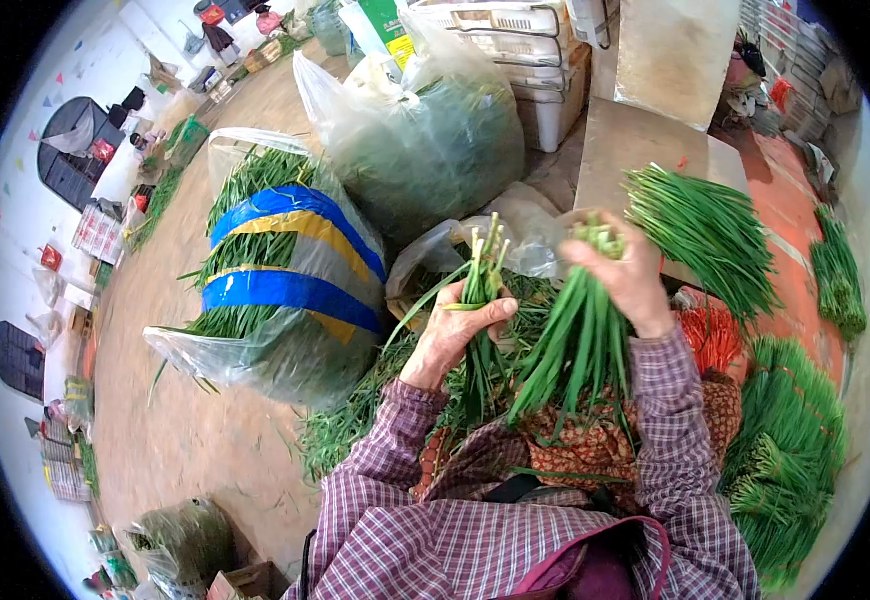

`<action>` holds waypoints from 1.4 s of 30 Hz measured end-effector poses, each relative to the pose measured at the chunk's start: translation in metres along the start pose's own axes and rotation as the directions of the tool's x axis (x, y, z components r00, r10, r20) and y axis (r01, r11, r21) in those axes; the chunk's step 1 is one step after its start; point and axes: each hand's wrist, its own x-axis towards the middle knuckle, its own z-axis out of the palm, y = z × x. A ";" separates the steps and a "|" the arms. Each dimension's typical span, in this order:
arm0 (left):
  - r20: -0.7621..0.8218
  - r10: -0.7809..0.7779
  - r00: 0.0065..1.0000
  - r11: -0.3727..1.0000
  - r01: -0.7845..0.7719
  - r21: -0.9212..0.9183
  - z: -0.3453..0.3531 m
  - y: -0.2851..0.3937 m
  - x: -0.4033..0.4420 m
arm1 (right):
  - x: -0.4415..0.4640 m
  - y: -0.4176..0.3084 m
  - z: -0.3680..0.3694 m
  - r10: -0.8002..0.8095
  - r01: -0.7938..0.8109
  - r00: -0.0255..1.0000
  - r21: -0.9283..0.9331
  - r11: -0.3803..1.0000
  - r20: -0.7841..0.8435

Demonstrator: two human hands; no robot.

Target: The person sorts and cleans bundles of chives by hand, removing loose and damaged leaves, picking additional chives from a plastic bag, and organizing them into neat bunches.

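Observation:
My left hand (463, 325) is wrapped round a small bunch of green stalks (485, 262), cut ends up and leaves hanging down. To its right, my right hand (623, 262) grips a thicker bunch of long green leaves (577, 335), pale ends at the top and leaf tips hanging over my lap. The two bunches are side by side. Just beyond my right hand, a pile of green leaves (700, 235) lies on a board (605, 150). Red ties (712, 338) lie beside my right forearm. Loose leaves (355, 430) are heaped below my left hand.
A bundle with blue and yellow bands (295, 260) stands at the left, beside a large full plastic bag (420, 150). White crates (515, 45) are stacked behind. Tied green bundles (785, 450) lie at the right. Across the floor (185, 400), more goods line the wall.

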 end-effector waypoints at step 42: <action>0.014 0.516 0.857 0.576 -0.359 0.734 0.006 0.001 0.006 | 0.014 -0.005 0.058 -0.149 0.144 0.986 0.066 0.987 0.077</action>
